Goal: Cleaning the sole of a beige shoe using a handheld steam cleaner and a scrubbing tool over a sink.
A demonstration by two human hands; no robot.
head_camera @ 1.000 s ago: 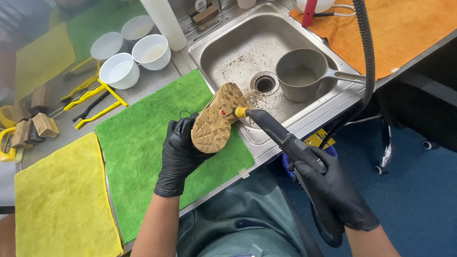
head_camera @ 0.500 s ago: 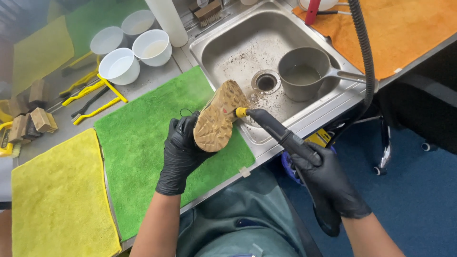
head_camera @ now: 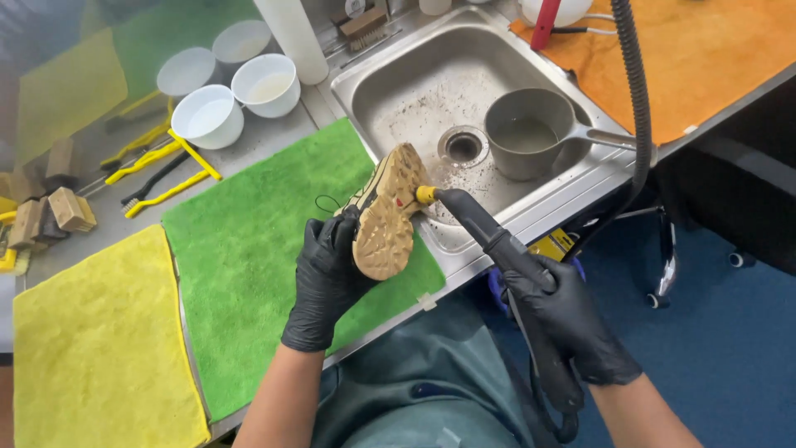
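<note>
My left hand (head_camera: 325,278), in a black glove, grips a tan shoe (head_camera: 387,214) with its lugged sole turned up toward me, at the near left corner of the steel sink (head_camera: 390,91). A black steam gun (head_camera: 497,245) with a yellow nozzle tip is held in my black-gloved right hand (head_camera: 572,323). The tip touches the side of the shoe near the toe. A grey ribbed hose (head_camera: 634,83) runs from the gun up past the sink.
A grey saucepan (head_camera: 526,133) sits in the dirty sink. A green cloth (head_camera: 249,249) and a yellow cloth (head_camera: 83,348) lie on the counter, an orange one (head_camera: 705,50) at right. Three white bowls (head_camera: 207,114), yellow-handled brushes (head_camera: 162,162) and wooden brushes (head_camera: 58,211) lie behind.
The shoe has turned slightly, so more of its side shows beside the sole. The nozzle stays against it. My view has shifted a little.
</note>
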